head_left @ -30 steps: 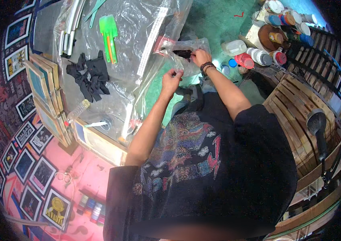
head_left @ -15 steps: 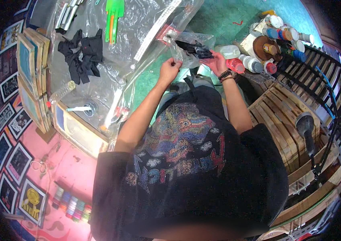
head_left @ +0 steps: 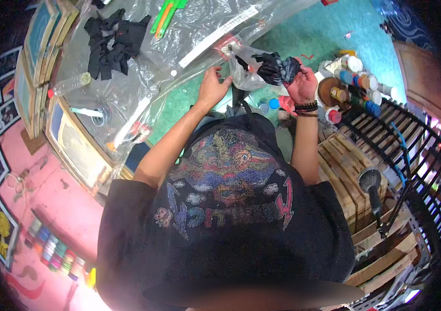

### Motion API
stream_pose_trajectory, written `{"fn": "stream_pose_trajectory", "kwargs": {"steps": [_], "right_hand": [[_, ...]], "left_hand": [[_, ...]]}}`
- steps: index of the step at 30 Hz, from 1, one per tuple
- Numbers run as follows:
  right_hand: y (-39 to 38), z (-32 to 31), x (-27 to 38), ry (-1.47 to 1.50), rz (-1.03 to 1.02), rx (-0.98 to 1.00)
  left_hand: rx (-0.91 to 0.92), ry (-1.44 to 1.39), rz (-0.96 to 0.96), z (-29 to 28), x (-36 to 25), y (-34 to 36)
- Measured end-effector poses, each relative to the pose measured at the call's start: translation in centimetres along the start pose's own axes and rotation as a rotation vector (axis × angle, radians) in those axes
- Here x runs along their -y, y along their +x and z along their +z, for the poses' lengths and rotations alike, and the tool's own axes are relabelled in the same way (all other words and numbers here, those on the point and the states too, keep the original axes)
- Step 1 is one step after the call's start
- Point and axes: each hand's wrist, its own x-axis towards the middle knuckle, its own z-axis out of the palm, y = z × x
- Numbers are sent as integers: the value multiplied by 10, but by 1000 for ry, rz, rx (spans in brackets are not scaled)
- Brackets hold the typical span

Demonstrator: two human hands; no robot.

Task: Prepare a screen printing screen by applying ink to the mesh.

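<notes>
Crumpled black strips (head_left: 278, 69), thin and shiny like plastic or cloth, are held in my right hand (head_left: 303, 87), whose fingers close round their right end. A clear plastic bag (head_left: 247, 79) hangs just left of the strips, and its right side touches or overlaps them; I cannot tell whether they lie partly inside it. My left hand (head_left: 213, 89) is beside the bag's left edge, its thumb and fingers apart with nothing between them. Farther left, more black strips (head_left: 114, 44) lie in a loose heap on the plastic-covered table (head_left: 158, 62).
A white ruler (head_left: 218, 37), green squeegees (head_left: 167, 18), a clear bottle (head_left: 70, 84) and a jar (head_left: 100, 117) lie on the table. Wooden frames (head_left: 39, 46) lean at left. Paint pots (head_left: 353, 63) crowd the right, above a slatted wooden stack (head_left: 342, 171).
My right hand has moved right, drawing the black strips rightward from the clear bag. My left hand's fingers have come apart and left the bag's edge. The view has shifted.
</notes>
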Motion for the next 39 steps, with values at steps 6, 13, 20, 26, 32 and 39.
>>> {"fn": "stream_pose_trajectory", "kwargs": {"steps": [6,13,20,26,32,39], "right_hand": [[28,101,-20,-264,111,88],[71,184,-93,-1005,183,232],[82,229,-202,-1235,131,300],[88,231,-334,-873,481,337],[115,185,-395,-817,360,339],[88,258,-417,-778,200,197]], "left_hand": [[487,-1136,-112,-54,-44,-3],[547,-1665,-233,-125,-33,-49],[-232,-1339,-164,-213,50,-97],[-268,-1066,58,-286,107,-120],[-183,-220,369,-391,175,-131],[-256,925,292,-485,336,-25]]}}
